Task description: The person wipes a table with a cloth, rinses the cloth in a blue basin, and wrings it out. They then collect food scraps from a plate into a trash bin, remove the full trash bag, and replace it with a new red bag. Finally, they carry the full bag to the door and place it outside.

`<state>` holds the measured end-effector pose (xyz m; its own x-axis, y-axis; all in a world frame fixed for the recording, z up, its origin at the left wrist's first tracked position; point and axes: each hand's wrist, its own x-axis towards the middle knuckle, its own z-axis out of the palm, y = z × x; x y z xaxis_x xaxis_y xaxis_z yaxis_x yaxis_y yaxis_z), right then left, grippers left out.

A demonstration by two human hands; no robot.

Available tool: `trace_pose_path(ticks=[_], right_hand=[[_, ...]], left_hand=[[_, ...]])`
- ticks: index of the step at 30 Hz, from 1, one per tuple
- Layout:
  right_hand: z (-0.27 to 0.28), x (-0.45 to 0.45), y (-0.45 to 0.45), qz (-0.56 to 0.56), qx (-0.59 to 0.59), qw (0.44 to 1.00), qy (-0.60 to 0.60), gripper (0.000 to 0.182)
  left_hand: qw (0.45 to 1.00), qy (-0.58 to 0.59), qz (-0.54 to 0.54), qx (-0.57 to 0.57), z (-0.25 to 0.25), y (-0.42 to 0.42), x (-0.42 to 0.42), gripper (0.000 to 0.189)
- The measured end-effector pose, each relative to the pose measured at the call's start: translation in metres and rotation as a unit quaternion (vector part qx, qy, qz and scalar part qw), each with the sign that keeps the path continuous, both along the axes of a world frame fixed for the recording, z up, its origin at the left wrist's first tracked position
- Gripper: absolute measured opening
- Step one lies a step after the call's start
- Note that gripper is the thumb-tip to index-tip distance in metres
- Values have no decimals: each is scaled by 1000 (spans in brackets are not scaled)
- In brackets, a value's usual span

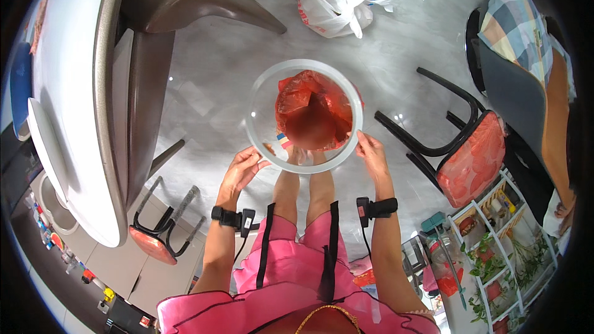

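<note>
A round, pale plastic ring (pixel 304 167) lies across the picture's middle, held level between my two hands. My left hand (pixel 243 167) pinches its lower left edge, and my right hand (pixel 371 150) grips its lower right edge. Through the ring shows a crumpled red plastic bag (pixel 301 83) with a dark, blurred middle. Whether the ring is loose or the rim of a clear container, I cannot tell. My feet and lower legs are partly hidden behind the bag and ring.
A tied white plastic bag (pixel 338 4) sits on the grey floor ahead. At left stands a white table (pixel 79 102) on a brown base. Right are a black-legged chair (pixel 473 162), a seated person (pixel 519 32) and a plant rack (pixel 501 264). A small stool (pixel 151 243) lies lower left.
</note>
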<state>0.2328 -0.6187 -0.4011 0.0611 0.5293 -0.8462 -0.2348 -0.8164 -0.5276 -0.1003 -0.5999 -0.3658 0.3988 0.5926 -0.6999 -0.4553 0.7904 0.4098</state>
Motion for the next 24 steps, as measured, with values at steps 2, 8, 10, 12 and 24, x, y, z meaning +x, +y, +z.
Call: trace_pose_path(ticks=[2, 8, 10, 12, 24], right_hand=[[5, 11, -5, 41, -7, 998, -50, 28], [-65, 33, -40, 49, 8, 996, -79, 29], [-85, 32, -45, 47, -10, 994, -102, 31], [-104, 28, -52, 33, -33, 990, -136, 33], [-129, 38, -47, 50, -4, 981, -186, 46]], left_hand=[[994, 76, -70, -35, -20, 1, 11, 35], [968, 187, -150, -71, -98, -12, 38, 35], [954, 226, -172, -92, -113, -16, 43, 35], [937, 274, -187, -108, -127, -20, 47, 35], [887, 418, -195, -12, -169, -11, 20, 42]])
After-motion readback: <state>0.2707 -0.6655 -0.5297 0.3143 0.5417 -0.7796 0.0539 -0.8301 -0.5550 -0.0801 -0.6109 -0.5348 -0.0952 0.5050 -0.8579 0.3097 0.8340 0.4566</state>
